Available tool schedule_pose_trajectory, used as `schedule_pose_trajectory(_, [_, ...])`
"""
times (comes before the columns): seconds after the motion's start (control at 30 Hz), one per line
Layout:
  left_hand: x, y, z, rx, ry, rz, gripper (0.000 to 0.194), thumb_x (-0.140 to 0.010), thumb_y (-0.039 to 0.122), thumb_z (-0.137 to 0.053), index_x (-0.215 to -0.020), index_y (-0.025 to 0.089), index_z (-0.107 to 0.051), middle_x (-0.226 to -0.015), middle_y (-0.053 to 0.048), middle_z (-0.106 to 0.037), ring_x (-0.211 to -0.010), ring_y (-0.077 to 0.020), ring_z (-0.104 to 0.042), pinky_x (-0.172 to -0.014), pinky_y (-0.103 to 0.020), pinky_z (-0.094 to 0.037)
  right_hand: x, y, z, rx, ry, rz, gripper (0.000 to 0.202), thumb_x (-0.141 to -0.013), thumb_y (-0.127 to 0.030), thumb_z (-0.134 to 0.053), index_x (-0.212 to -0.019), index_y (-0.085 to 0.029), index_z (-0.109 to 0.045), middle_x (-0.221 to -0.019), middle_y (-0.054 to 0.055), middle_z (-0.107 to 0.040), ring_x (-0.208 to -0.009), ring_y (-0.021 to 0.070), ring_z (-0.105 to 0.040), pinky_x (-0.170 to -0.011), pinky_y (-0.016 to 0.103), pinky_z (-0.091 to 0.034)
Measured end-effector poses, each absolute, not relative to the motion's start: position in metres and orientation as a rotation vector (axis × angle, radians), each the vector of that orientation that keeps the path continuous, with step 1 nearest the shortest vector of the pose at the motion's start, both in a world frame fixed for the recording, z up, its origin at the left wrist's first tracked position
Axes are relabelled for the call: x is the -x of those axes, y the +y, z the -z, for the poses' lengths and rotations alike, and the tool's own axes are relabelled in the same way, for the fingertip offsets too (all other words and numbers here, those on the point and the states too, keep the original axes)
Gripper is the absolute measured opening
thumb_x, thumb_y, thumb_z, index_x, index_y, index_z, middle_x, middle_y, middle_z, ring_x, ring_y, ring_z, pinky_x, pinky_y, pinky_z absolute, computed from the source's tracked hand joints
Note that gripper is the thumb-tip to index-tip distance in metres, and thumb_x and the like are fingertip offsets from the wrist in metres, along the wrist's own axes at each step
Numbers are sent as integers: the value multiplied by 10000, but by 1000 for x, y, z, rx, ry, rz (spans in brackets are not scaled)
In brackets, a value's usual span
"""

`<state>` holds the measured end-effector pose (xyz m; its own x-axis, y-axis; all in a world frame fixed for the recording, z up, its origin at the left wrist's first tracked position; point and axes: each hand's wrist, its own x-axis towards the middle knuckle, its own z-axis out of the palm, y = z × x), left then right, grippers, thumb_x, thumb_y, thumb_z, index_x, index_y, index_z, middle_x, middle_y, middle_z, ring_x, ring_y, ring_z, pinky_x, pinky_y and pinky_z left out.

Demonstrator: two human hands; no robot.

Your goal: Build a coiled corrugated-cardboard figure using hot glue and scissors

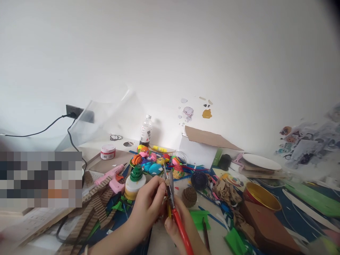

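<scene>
Red-handled scissors [178, 223] point up and away at the centre, their blades parted. My right hand [183, 221] is closed around the handles. My left hand [150, 198] pinches a small brownish piece [167, 182] beside the blades; its details are too small to make out. Just right of the blades rests a brown ridged ball [189, 197]. Behind my left hand, a green coiled cone [136, 173] stands on a white-topped jar [135, 185]. Several colourful ridged paper shapes [155, 168] lie beyond the scissor tips.
A pink glue gun [115, 180] and corrugated strips [99, 209] lie left. A bottle [146, 130] stands near the wall. On the right are a dark bowl [199, 180], crumpled brown paper [227, 191], a gold-lined round container [262, 196] and a brown box [268, 228].
</scene>
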<state>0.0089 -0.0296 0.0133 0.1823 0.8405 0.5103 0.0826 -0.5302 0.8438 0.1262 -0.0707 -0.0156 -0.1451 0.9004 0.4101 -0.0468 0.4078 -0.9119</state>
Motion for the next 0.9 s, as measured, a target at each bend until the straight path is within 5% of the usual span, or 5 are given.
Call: schedule_pose_trajectory(0.9, [-10,-33,-15,-1746,835,-1349,278,-882,364,-336,-650,219,-376,-567,55,-368,-523,-116,-364,-481,-222,-317,-124,-73,16,799,-1512,-1004,668,-727,-678,-503,-1212,-219,-493,-860,56,-526,-690,186,-480,-624,293,-421])
